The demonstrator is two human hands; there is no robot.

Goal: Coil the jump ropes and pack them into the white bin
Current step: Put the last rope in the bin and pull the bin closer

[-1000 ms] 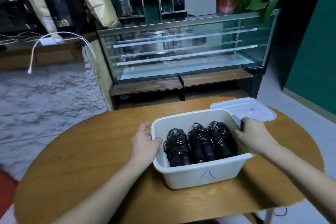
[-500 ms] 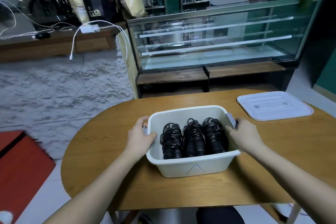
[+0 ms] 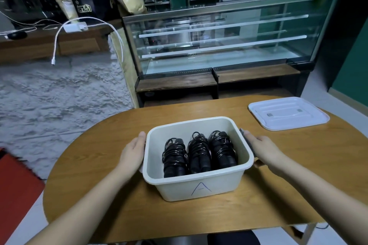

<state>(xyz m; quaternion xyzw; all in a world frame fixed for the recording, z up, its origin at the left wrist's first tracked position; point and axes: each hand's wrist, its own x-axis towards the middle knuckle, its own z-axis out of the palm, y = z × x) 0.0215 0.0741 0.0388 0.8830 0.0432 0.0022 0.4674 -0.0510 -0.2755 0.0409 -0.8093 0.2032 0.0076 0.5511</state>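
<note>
Three coiled jump ropes [image 3: 199, 153], one white bin [image 3: 197, 187], one lid [image 3: 287, 113], two hands [image 3: 132, 153].

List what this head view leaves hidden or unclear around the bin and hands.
- Left hand fingertips: behind the bin wall, so its grip is not visible.
- Right hand fingertips: under the bin's rim by a grey handle; its hold is unclear.
- Ropes: lower ends hidden by the near wall.
- Lid: its small marks are too small to read.

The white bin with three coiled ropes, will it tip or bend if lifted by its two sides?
The white bin probably lifts level: the jump ropes sit evenly across it. Thin plastic walls may flex slightly. It looks light, with only three ropes inside.
</note>
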